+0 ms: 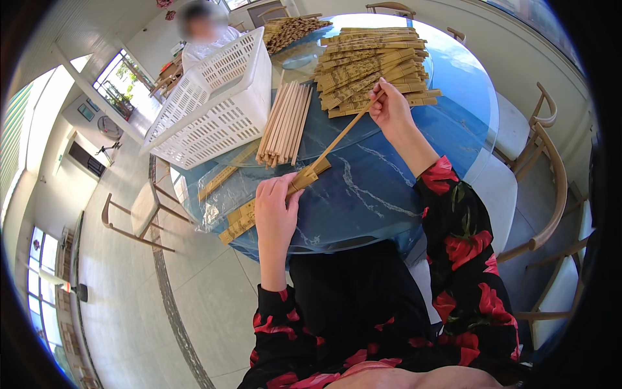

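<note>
My left hand (275,201) is closed on a gold printed paper sleeve (241,219) at the near left edge of the table. Between the fingertips of my right hand (391,107), the upper end of a slim wooden chopstick (346,131) is pinched. It slants down to the left, its lower end at the sleeve's opening by my left fingers; how far it goes in is hidden. Beyond my left hand lies a bundle of pale chopsticks (285,126). A tall pile of gold printed sleeves (369,65) stands just past my right hand.
A white slatted plastic basket (220,120) stands at the left of the blue marbled table (369,188). Clear plastic film (217,206) lies beside another gold strip (227,174). Another stick pile (295,34) is farther back. Wooden chairs (541,175) surround the table; a person (207,39) sits beyond the basket.
</note>
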Demonstrator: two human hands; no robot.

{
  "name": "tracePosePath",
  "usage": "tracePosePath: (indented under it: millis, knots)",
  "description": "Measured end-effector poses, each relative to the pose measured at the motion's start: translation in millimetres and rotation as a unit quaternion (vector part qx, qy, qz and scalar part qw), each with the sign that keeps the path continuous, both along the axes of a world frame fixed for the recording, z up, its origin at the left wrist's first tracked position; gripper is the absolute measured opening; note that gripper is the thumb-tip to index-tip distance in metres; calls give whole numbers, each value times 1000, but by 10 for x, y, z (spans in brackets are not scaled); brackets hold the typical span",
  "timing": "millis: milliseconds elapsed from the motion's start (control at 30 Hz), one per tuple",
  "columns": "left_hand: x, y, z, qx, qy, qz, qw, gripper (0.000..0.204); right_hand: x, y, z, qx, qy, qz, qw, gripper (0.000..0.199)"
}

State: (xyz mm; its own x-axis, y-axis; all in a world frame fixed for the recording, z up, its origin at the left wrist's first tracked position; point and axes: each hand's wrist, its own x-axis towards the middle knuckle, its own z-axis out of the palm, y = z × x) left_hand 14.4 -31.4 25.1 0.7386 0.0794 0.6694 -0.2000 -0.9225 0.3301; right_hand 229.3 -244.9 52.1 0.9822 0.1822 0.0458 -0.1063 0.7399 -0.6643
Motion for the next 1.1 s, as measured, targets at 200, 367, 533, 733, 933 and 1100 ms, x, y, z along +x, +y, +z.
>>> tracePosePath:
  millis: [200,367,533,733,933,1100]
  knots:
    - [7,11,-15,-5,-10,9,1000,32,28,13,-41,-1,-2,16,1000,27]
    - [2,47,-42,-24,-51,51,997,31,-183,108,12,-86,-12,43,995,30]
    - [7,37,-20,-26,-59,56,996,30,-250,119,-40,-163,-64,110,978,33]
    - [-9,47,-25,-19,-55,59,997,30,-320,236,-89,-171,-83,164,968,28]
    - [10,14,-3,-27,-45,51,997,31,-459,297,-83,-180,-121,265,940,24]
    - [-3,50,-28,-22,-46,54,997,30,-509,365,-125,-148,-144,342,917,21]
